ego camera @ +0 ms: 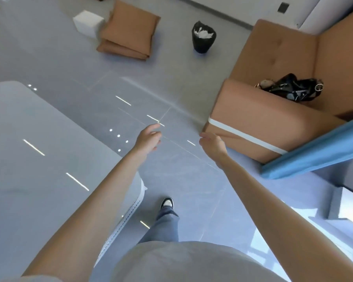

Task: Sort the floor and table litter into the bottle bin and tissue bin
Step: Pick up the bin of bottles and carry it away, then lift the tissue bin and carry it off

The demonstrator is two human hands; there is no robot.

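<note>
Between the grey worktop (39, 129) and the brown sofa (273, 123), both arms reach forward over the floor (171, 82). Her or his left hand (149, 139) is relaxed, fingers loosely spread, and carries nothing. So is the right hand (212, 144), slack and bare, with its fingers pointing ahead. Judging by one foot stepping out below, the hands are free because the person is walking to the next pick, not carrying anything to a bin.

Well ahead, the tissue bin (203, 40) stands upright on open floor near the stacked cushions (128, 31). White tissues (203, 33) show at its black-lined mouth, so it seems placed to be reached from any side. Neither a bottle bin nor loose litter can be made out in this view. A black bag (291, 89) lies on the sofa seat.
</note>
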